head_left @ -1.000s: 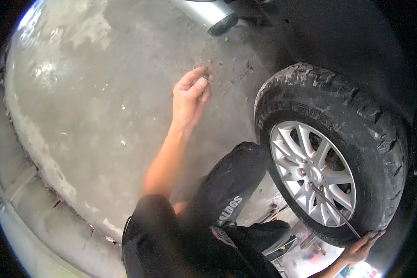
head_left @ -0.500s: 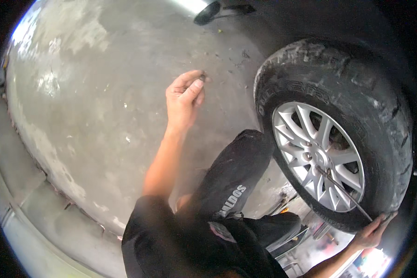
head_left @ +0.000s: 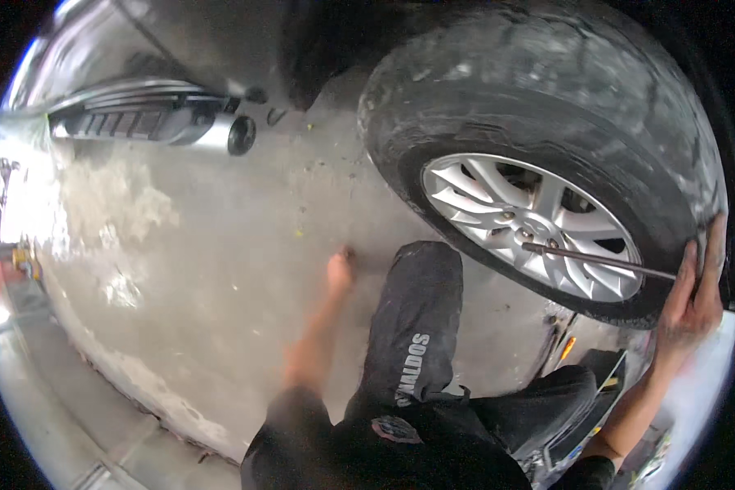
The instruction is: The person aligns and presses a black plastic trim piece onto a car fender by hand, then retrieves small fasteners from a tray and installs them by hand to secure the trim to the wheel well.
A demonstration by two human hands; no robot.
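At the right, a silver multi-spoke wheel sits in a large, dusty black tyre. A long thin metal lug wrench lies across the wheel's face, its tip by the wheel nuts near the hub. The far end of the wrench meets my right hand, whose fingers reach up beside the tyre's edge and partly hide that end. My left hand is low over the floor, left of my knee, and smeared by motion. Its fingers look closed around something small and dark that I cannot make out.
A side step in silver and black runs along the vehicle at upper left. My bent knee is close below the tyre. An orange-handled tool lies beneath the wheel, near a dark box. The concrete floor spreads to the left.
My view has shifted, bringing the side step into sight. The left hand has moved down toward my knee. My right hand has risen along the tyre, and the wrench now lies flatter.
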